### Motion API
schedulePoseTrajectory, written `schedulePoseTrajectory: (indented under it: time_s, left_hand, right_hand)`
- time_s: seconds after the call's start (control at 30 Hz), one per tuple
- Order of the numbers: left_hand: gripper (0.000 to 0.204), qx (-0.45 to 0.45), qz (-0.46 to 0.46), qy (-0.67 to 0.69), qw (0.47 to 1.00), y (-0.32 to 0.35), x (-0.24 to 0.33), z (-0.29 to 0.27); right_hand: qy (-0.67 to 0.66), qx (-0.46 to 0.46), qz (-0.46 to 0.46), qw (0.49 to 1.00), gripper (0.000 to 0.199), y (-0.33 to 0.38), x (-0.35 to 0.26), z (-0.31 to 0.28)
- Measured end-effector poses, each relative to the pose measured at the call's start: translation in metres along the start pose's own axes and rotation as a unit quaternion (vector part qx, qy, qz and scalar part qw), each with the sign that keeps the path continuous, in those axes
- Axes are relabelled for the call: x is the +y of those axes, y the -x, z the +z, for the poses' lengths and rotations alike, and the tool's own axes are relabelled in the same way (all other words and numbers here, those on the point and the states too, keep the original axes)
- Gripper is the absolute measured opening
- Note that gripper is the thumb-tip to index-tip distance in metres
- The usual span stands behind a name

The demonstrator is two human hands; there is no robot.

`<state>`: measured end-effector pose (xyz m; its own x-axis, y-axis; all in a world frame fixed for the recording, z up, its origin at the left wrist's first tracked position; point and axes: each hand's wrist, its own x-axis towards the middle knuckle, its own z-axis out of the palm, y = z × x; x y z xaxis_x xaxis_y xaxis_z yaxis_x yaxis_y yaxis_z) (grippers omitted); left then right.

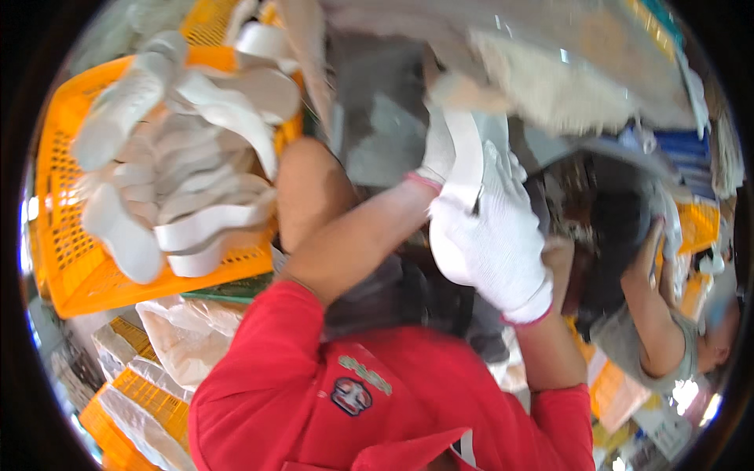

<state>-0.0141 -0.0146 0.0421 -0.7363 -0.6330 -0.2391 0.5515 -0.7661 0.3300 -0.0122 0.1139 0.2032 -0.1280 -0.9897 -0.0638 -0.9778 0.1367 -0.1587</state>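
Note:
In front of my body I hold a white shoe sole [465, 161], thick-edged and curved, tilted up with one end toward me. My right hand [506, 243], in a white knit glove, wraps round its near part from the right. On the far left side of the sole is my left hand [437, 147], gloved too; its fingers are partly hidden behind the sole but appear closed on it. An orange plastic crate [63, 228] to my left is heaped with several similar white and beige soles [122, 228].
Clear plastic sheeting over pale material [550, 78] hangs across the far side. A co-worker [652, 330] in a grey top sits at the right, near another orange crate [697, 224]. More orange crates [145, 408] with plastic liners stand at lower left.

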Motion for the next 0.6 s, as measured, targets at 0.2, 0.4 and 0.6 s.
schedulePoseTrajectory:
  time_s: [0.2,0.4,0.6]
  left_hand:
    - [0.085,-0.024,-0.046,0.015,0.999,-0.013,-0.025,-0.029]
    - [0.051,-0.079,0.136,-0.322,0.934,-0.059,0.0,-0.041]
    - [0.025,0.07,-0.04,-0.011,0.997,-0.013,0.025,-0.007]
  right_hand:
    - [-0.161,0.145,0.089,0.972,0.047,0.067,0.023,0.044]
    - [-0.13,0.176,0.118,0.969,0.039,-0.025,0.039,0.032]
    - [-0.109,0.204,0.121,0.965,0.047,-0.002,0.028,0.039]
